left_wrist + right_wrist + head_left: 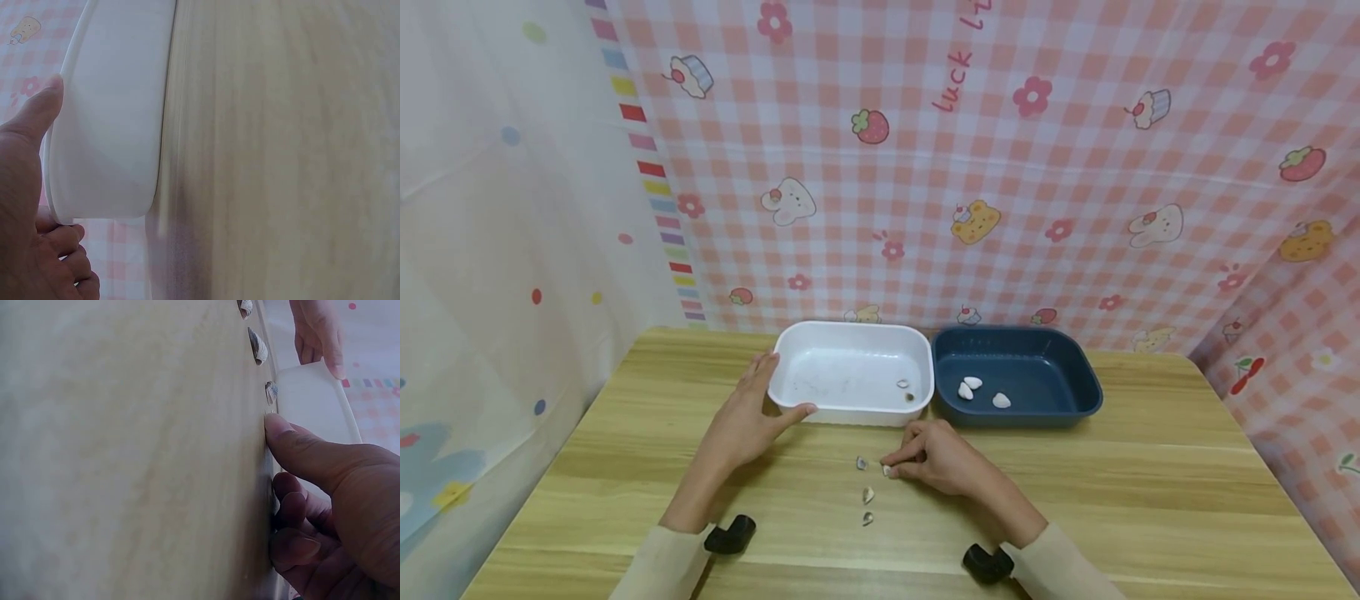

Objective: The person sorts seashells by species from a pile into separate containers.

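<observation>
My left hand [778,390] grips the near left corner of a white tub [850,333], thumb along its front wall and fingers over the rim; the left wrist view shows that hand [59,162] against the tub's white wall [112,112]. The tub holds two tiny shells [906,390]. On the wooden table, my right hand [887,467] pinches a small shell [888,472] with thumb and forefinger. Three more shells lie just left of it [861,462], [868,495], [867,518]. The right wrist view has the thumb [275,425] pressed to the table, with shells [257,347] in a row beyond.
A dark blue tub [1075,367] stands touching the white one on its right and holds three white shells [973,383]. A pink checked cloth hangs behind and to the right, a white curtain to the left. The table's edges [1232,417] lie close around.
</observation>
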`<state>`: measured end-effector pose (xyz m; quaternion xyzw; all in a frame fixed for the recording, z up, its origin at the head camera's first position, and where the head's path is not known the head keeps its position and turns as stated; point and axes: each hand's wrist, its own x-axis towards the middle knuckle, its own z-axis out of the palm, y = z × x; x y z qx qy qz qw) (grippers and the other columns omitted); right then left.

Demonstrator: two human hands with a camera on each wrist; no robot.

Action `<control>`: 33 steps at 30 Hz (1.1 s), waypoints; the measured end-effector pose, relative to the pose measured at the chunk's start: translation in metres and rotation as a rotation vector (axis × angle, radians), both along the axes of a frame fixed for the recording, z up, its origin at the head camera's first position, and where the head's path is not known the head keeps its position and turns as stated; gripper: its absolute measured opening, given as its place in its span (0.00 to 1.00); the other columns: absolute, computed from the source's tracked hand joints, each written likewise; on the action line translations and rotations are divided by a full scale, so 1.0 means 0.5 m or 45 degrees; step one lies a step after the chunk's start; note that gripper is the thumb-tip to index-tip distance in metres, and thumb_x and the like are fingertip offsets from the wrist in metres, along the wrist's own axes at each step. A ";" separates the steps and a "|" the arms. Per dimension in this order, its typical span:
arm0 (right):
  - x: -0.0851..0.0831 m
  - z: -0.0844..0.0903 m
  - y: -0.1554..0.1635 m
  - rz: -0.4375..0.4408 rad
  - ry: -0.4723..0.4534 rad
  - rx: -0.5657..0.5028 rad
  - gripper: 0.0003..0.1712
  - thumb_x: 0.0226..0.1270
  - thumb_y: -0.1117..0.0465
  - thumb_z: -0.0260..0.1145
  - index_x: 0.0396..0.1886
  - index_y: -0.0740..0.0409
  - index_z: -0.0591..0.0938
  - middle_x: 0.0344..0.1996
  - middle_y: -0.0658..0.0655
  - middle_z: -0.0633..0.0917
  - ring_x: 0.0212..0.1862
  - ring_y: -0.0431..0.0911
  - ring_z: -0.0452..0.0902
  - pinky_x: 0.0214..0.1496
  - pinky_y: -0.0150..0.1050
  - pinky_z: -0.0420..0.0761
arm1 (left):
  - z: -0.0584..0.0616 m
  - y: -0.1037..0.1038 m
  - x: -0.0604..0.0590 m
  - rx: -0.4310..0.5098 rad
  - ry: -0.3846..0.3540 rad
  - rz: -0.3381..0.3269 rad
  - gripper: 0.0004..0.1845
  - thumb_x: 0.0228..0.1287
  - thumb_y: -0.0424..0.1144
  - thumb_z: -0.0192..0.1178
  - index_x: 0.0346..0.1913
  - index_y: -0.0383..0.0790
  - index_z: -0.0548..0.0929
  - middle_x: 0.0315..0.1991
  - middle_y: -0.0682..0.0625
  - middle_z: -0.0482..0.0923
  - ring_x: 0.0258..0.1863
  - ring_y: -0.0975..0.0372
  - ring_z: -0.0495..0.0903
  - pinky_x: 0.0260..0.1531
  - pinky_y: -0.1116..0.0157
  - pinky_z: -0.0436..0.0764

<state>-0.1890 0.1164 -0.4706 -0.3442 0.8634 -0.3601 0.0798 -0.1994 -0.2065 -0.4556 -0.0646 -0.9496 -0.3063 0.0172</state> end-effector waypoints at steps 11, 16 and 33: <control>-0.003 -0.008 -0.001 -0.004 0.051 0.024 0.07 0.64 0.56 0.77 0.41 0.46 0.94 0.29 0.41 0.84 0.31 0.32 0.72 0.32 0.26 0.72 | -0.003 -0.002 0.001 0.008 0.000 0.008 0.63 0.58 0.79 0.56 0.84 0.43 0.47 0.84 0.40 0.44 0.84 0.44 0.43 0.75 0.33 0.56; 0.002 -0.002 0.001 -0.023 0.061 0.008 0.04 0.64 0.56 0.76 0.39 0.45 0.93 0.29 0.39 0.84 0.30 0.32 0.73 0.33 0.27 0.73 | -0.004 -0.003 0.001 0.010 0.008 0.000 0.63 0.58 0.80 0.56 0.84 0.44 0.47 0.84 0.41 0.44 0.84 0.44 0.43 0.75 0.33 0.56; -0.004 0.063 -0.001 -0.200 0.192 -0.112 0.05 0.64 0.61 0.76 0.39 0.49 0.92 0.25 0.42 0.82 0.29 0.33 0.74 0.31 0.28 0.78 | -0.007 -0.003 -0.001 -0.007 0.022 -0.003 0.63 0.57 0.81 0.54 0.84 0.44 0.47 0.84 0.41 0.45 0.84 0.44 0.43 0.74 0.33 0.57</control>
